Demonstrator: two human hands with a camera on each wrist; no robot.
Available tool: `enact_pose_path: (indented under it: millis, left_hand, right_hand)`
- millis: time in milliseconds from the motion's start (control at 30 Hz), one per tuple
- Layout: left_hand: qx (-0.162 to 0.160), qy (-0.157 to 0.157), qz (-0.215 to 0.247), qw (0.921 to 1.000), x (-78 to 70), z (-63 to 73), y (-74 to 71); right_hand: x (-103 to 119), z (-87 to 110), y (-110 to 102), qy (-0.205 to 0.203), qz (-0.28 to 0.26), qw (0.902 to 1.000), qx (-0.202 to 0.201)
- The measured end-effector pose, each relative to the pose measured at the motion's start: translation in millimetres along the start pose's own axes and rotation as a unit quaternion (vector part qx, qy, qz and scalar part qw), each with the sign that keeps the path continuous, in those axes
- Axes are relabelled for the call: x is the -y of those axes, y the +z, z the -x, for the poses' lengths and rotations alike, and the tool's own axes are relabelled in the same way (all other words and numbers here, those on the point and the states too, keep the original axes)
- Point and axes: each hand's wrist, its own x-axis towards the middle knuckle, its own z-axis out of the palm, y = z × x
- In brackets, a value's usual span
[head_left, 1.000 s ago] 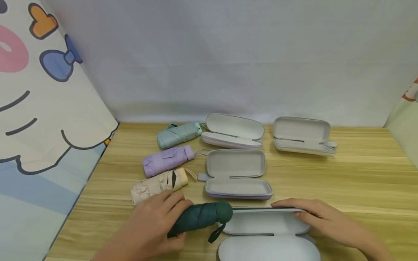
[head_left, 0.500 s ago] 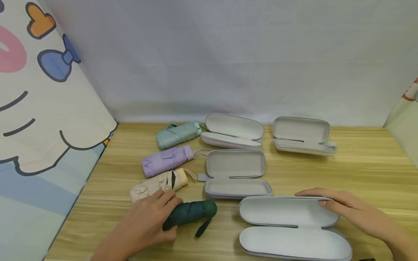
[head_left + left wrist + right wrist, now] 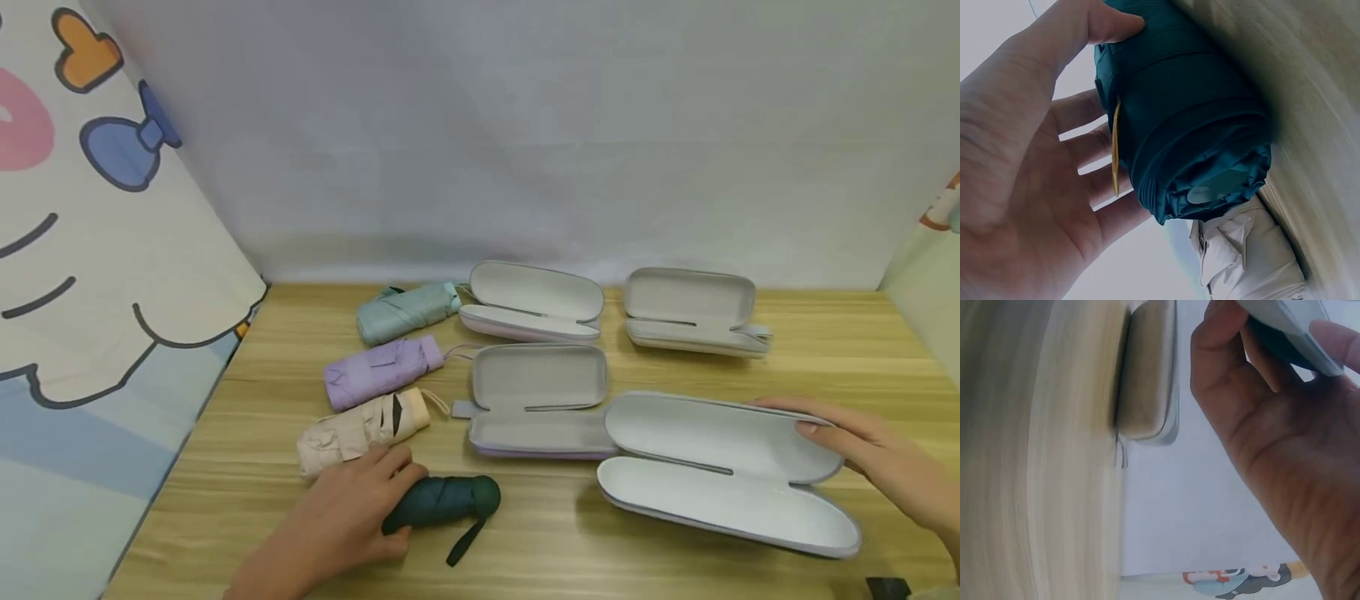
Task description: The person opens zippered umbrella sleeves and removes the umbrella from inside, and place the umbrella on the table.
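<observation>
In the head view my left hand (image 3: 345, 512) holds a folded dark green umbrella (image 3: 444, 502) low at the table, its wrist strap hanging toward me. The left wrist view shows my thumb and fingers around the rolled umbrella (image 3: 1191, 112). On the right, my right hand (image 3: 873, 446) pinches the lid edge of a long, unzipped case (image 3: 727, 504) with a pale lining. Dark green shows on the outside of the case (image 3: 1282, 347) in the right wrist view. This case is tilted and overlaps the right end of a purple-edged case (image 3: 540, 375).
Beige (image 3: 360, 429), purple (image 3: 384, 371) and light teal (image 3: 408, 312) folded umbrellas lie in a column at the left. Two more open cases, one pink-edged (image 3: 536, 287) and one cream (image 3: 690, 300), stand near the back curtain (image 3: 525, 150). A small black object (image 3: 888, 587) shows at the lower right.
My right hand has carried the long case rightward and away from me, and it has tilted. My left hand has brought the green umbrella slightly left, apart from the case.
</observation>
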Motion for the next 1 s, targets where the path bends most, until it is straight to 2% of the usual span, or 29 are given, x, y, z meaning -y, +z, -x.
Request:
enact_pose_path:
  millis: [200,367,533,667,833,1000]
  left_hand:
    - [0.003,-0.011,-0.007,0.9999,-1.4,1.7,0.8]
    - [0.002,-0.023,-0.021,0.9995,-3.2,1.4,0.9]
    - [0.029,-0.047,-0.006,0.9985,-5.7,0.9,0.0]
    - [0.040,-0.055,0.002,0.9977,-6.9,1.2,-0.4]
    - [0.047,-0.064,0.009,0.9968,-7.9,2.3,-0.2]
    - [0.043,-0.064,0.011,0.9970,-7.5,4.0,0.2]
  right_hand:
    - [-24,-5.1,-20,0.060,-0.039,0.9974,-0.011]
    - [-34,-14.2,-31,0.064,-0.056,0.9961,-0.022]
    - [-44,-21.9,-37,0.059,-0.065,0.9961,-0.011]
    - [-50,-27.1,-37,0.068,-0.056,0.9961,0.002]
    - [-54,-33.1,-35,0.118,-0.021,0.9926,0.018]
    - [-53,-37.8,-29,0.111,0.005,0.9936,0.019]
